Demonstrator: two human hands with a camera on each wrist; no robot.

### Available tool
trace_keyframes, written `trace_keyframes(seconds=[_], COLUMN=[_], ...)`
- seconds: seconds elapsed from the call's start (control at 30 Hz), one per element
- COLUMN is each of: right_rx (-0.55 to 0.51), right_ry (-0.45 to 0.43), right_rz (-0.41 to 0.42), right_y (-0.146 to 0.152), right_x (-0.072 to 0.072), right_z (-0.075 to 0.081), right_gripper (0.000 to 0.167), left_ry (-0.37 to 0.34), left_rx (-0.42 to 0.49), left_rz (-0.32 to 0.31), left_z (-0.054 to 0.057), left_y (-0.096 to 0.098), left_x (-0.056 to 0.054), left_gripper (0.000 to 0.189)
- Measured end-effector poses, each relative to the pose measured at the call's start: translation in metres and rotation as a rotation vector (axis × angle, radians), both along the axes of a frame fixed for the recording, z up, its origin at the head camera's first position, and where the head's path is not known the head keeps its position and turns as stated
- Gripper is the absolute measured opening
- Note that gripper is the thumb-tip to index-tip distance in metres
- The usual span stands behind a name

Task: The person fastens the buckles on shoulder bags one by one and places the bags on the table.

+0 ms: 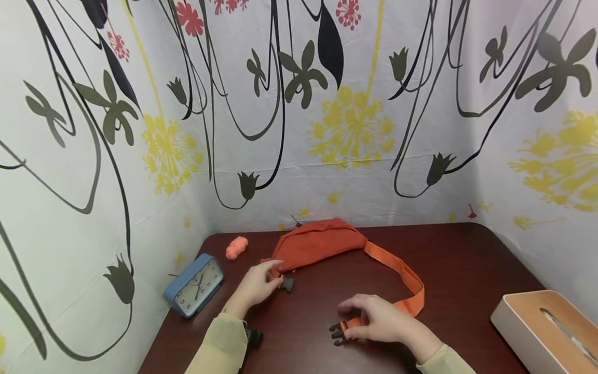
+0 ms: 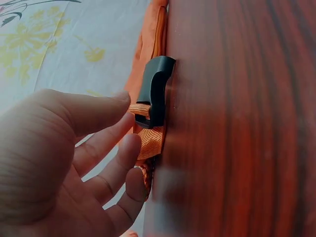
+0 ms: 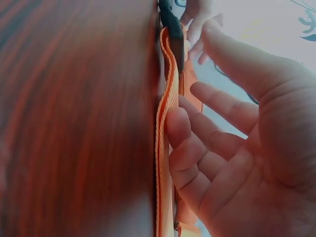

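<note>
An orange waist bag [image 1: 320, 244] lies at the back of the dark red-brown table. Its strap [image 1: 411, 283] curves round on the right towards the front. Beside the dark socket half of the buckle [image 1: 287, 284], my left hand [image 1: 256, 285] has its thumb and fingers loosely bent; the thumb tip is at the short webbing [image 2: 143, 109], without a clear pinch. My right hand [image 1: 380, 319] is at the strap end, near the pronged buckle half [image 1: 337, 334]. In the right wrist view its fingertips touch the webbing [image 3: 165, 133], while the thumb stands apart. The two buckle halves are separate.
A blue alarm clock [image 1: 196, 285] stands at the table's left edge. Behind it lies a small pink bundle [image 1: 236, 248], perhaps yarn. A white box with a tan slotted top [image 1: 523, 324] sits at the right edge. Flower-patterned cloth [image 1: 299, 145] hangs around the table.
</note>
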State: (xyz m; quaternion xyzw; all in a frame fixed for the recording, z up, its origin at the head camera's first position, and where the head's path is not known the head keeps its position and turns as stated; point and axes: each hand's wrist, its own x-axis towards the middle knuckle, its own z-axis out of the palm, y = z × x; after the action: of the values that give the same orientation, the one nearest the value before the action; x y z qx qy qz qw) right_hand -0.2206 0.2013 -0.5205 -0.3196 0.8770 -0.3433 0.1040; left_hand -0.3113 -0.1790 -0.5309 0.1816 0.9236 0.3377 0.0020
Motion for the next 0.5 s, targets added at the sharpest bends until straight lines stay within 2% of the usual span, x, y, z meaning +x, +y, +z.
trace_keyframes(seconds=[0.17,0.33,0.5], right_rx=[-0.048,-0.09,-0.072], right_ry=[-0.013,-0.016,-0.016], right_rz=[0.009,0.008,-0.007], right_y=[-0.001,-0.001,-0.002], right_x=[-0.001,-0.002,-0.002], right_z=[-0.008,-0.015,-0.016], right_gripper=[0.051,0.046,0.042], left_ry=[-0.021,-0.009,0.005], left_rx=[-0.02,-0.023,-0.033], left_rz=[-0.006,-0.031,-0.035], left_z=[-0.005,-0.01,-0.012], left_y=[-0.001,-0.003,-0.004], left_x=[0.001,0.003,0.002], left_gripper=[0.046,0.043,0.04])
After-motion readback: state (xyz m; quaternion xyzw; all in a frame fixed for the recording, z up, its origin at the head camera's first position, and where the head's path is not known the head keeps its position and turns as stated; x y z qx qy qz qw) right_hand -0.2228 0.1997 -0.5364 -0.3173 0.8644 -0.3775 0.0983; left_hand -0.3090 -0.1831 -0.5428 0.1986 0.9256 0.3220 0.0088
